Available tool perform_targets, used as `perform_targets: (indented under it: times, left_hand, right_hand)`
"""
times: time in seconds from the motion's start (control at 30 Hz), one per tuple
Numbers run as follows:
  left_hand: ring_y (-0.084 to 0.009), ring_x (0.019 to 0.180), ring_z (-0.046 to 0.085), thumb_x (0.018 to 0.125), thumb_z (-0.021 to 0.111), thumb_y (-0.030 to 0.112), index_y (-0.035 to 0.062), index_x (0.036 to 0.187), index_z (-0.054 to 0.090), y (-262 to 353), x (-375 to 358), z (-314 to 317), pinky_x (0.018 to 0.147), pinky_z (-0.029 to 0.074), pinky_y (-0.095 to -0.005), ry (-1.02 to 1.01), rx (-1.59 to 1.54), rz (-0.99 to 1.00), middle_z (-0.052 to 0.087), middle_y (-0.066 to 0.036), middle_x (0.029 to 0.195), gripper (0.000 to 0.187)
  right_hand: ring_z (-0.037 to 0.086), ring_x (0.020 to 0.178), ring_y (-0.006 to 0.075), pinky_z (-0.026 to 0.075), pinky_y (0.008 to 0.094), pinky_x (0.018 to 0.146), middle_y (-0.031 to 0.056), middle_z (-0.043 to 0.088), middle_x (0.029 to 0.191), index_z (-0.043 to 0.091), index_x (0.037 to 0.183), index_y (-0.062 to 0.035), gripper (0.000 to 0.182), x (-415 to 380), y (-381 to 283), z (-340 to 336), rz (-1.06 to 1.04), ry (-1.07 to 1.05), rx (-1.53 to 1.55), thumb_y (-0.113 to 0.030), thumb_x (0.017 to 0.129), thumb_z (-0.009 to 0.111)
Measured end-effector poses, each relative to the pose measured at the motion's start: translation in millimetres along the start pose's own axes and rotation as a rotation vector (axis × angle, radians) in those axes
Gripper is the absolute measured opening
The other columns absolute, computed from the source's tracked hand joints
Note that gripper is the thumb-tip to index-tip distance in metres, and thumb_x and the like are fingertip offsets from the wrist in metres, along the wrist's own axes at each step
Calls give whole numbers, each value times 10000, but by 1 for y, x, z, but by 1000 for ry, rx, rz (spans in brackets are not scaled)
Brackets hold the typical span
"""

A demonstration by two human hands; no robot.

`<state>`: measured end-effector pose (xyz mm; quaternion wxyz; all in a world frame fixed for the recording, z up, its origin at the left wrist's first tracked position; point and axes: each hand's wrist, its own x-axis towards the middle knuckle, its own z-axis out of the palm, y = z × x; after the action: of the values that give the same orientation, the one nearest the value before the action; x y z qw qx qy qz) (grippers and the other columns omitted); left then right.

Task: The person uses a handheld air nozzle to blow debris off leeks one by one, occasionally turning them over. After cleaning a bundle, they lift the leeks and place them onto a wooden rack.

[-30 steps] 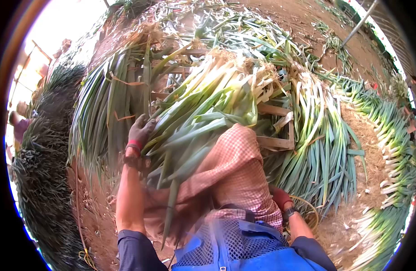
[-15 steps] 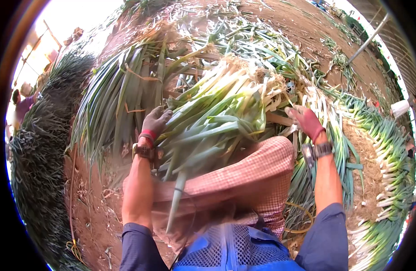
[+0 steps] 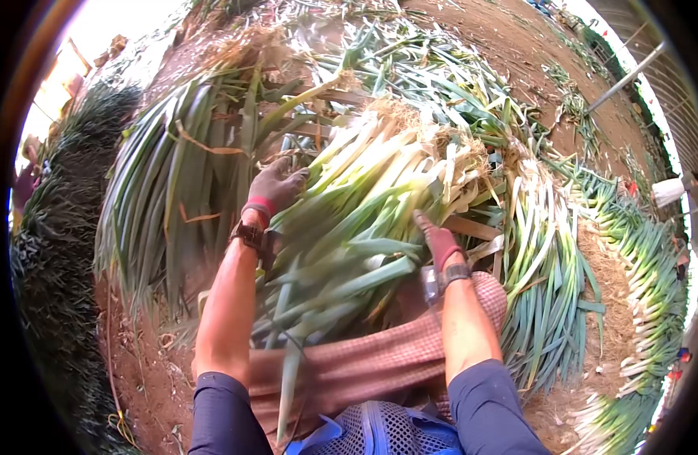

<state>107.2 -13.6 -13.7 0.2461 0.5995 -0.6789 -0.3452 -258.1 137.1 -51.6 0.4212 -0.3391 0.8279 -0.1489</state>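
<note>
A heap of green onions [image 3: 387, 163] lies in front of me, its pale rooted ends at the upper right and long green leaves trailing down over my lap. At the heap's left side, my left hand [image 3: 279, 184], in a dark glove with a red cuff, rests against the leaves with its fingers apart. My right hand [image 3: 440, 241], in a reddish glove, touches the heap's lower right side near the pale stalks, fingers stretched out. The leaves below my hands are blurred by motion. Neither hand visibly grips a stalk.
A large bunch of green onions [image 3: 178, 152] hangs at the left; another bunch [image 3: 542, 258] lies at the right. Trimmed leaves [image 3: 432, 72] litter the back. A long row of onions [image 3: 652, 303] curves along the right, and a dark green stack [image 3: 68, 250] stands far left.
My right hand has moved left and down, from beside the root ends to the stalks. My left hand has shifted slightly right and up along the heap.
</note>
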Motion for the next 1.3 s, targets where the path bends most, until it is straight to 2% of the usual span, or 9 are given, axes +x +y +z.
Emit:
perform_targets:
  times: [0.1,0.13,0.23,0.33,0.47,0.67,0.77,1.0,1.3]
  left_hand:
    - [-266,1115,723,961,739,456,27,1460,614,16,15,2,983,543,-392,-113,38,-97,764,-176,1220,670]
    - [-297,1135,727,932,753,461,-1,1508,567,-4,30,14,993,544,-413,-165,-51,-93,765,-209,1205,762]
    - [-313,1358,622,911,788,493,-45,1547,498,-17,49,26,1121,494,-392,-239,-92,-104,617,-235,1497,883]
    - [-320,1470,518,919,776,540,-39,1568,471,-40,69,34,1205,408,-386,-279,87,-122,544,-245,1571,922]
    - [-271,1392,571,943,788,467,-49,1572,459,-68,86,20,1165,433,-362,-447,-92,-64,591,-209,1528,878]
    - [-213,1155,662,914,824,319,-22,1486,561,-51,105,37,1020,521,-356,-574,-245,-40,706,-136,1341,716]
    - [-197,1044,687,890,850,296,-26,1418,609,-41,107,43,943,549,-347,-553,-217,-36,739,-119,1238,664]
    - [-164,892,685,832,876,234,-52,1345,637,-18,74,51,842,570,-346,-609,-413,-133,746,-78,1100,634]
    - [-176,957,680,937,771,289,-22,1351,654,-39,64,38,883,546,-345,-658,-621,-316,732,-61,1136,531]
  right_hand:
    - [701,1178,247,517,380,1055,209,735,1315,671,1381,22,709,31,25,29,-240,-27,271,-593,1033,604]
    - [685,1037,215,537,387,957,141,784,1120,761,1233,55,729,29,21,38,-257,43,527,-591,896,790]
    - [720,1117,279,522,403,1028,220,749,1267,722,1333,-67,602,12,-5,34,-285,48,244,-568,1004,668]
    - [720,732,392,566,492,673,271,691,926,701,1392,-262,406,60,15,82,-602,116,86,-483,1099,526]
    - [739,813,390,580,500,714,208,704,1184,575,1529,-291,414,68,6,99,-848,87,-100,-319,1125,486]
    - [684,1267,119,524,261,1015,5,658,1474,625,1496,-170,427,47,-27,71,-469,-236,-48,-363,1142,482]
    - [742,1025,359,594,428,895,174,674,1333,567,1536,-181,437,46,-26,72,-510,-200,-85,-330,1143,445]
    - [733,1137,183,532,324,960,157,779,1244,697,1388,-83,771,82,35,118,-388,-206,315,-709,939,676]
    - [744,1118,313,528,387,1008,176,787,1187,727,1321,-45,775,12,-27,30,-138,-257,113,-719,942,665]
